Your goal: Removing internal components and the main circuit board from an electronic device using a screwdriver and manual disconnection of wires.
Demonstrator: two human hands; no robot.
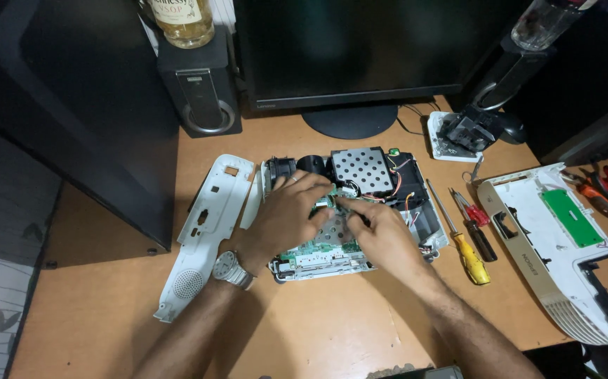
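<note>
So I've got both hands down on the opened-up projector (360, 210) sitting mid-desk, right in front of the monitor stand (349, 121). My left hand (286, 214) is spread flat over the green circuit board (321, 247), wristwatch (232, 269) showing, and my right hand (381, 235) has its fingertips pinched in close by the left ones at a small connector near the perforated metal plate (362, 168); can't tell if it's actually gripping anything, my fingers hide it. Stuff crowding the spot: a long white side panel (205, 231) lying just left of the projector, touching my left wrist area, and a yellow-handled screwdriver (466, 249) plus a red-handled one (473, 214) just to the right. Further right is the big white top cover (528, 260), flipped over like a tray, with a green board (572, 216) sitting inside it. Behind all that there's a speaker (202, 88) with a bottle (183, 21) on top, and a small black part (466, 130) resting on a white base.
</note>
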